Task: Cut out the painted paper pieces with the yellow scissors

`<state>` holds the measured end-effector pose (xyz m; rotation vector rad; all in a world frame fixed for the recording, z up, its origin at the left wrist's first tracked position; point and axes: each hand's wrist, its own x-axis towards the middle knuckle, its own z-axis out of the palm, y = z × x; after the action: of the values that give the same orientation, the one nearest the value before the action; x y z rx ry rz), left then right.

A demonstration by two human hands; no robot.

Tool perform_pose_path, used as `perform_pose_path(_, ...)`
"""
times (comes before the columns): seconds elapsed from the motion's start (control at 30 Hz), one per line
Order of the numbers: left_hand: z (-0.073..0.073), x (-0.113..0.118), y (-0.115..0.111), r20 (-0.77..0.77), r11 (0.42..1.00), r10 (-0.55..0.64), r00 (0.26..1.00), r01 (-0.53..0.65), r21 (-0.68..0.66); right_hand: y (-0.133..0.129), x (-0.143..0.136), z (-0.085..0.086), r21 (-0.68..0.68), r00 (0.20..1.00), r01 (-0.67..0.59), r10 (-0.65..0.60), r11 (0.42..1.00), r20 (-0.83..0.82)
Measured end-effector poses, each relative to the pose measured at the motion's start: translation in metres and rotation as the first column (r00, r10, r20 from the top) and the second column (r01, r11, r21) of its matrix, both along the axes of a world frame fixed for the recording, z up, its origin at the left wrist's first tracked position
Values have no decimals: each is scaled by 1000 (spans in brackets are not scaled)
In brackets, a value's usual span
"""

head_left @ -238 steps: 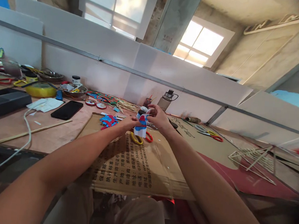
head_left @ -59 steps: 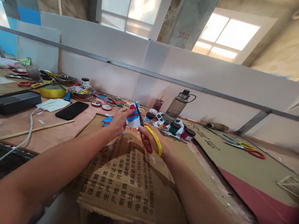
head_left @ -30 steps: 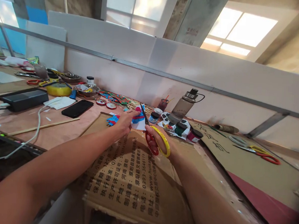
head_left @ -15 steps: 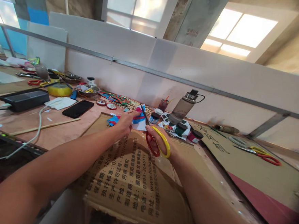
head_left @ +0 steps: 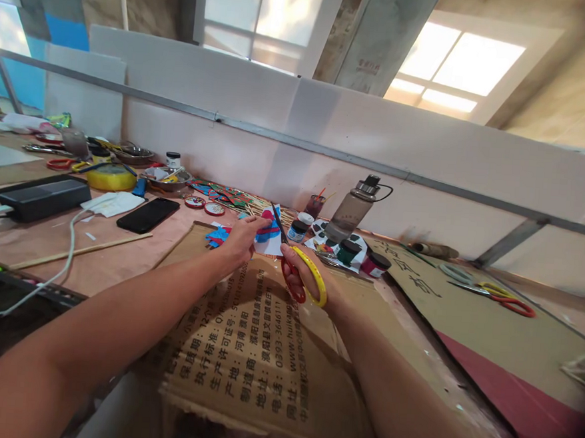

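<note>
My left hand is closed on a piece of white paper painted blue and pinkish red. In my right hand is a pair of scissors with one yellow and one red handle loop. The dark blades point up and away, against the right side of the paper; whether they are parted I cannot tell. Just left of my left hand lie blue and red painted cut-outs. Beneath both hands is a printed cardboard sheet.
Paint jars and a water bottle stand beyond my right hand. A phone, a black box with a white cable and a yellow tape roll lie left. Other scissors rest on cardboard at right.
The whole view has shifted slightly, so things sit a little further left. Both hands keep their hold on the paper and the scissors, with little visible movement between them.
</note>
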<state>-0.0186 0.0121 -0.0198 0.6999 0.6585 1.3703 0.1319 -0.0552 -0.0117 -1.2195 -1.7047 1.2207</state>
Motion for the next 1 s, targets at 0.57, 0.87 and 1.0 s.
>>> perform_pose_path(0.57,-13,-1,10,13,999,-12,1000,11,51,2,1,-6,14,1000,10,-10,1000,-21)
perform_pose_path(0.87,-14,-1,10,20,998,-23,1000,22,56,3,0,-7,10,1000,13,-12,1000,-23)
perform_pose_path(1.0,-13,-1,9,20,998,-8,1000,7,66,4,1,-8,19,1000,8,-8,1000,-16)
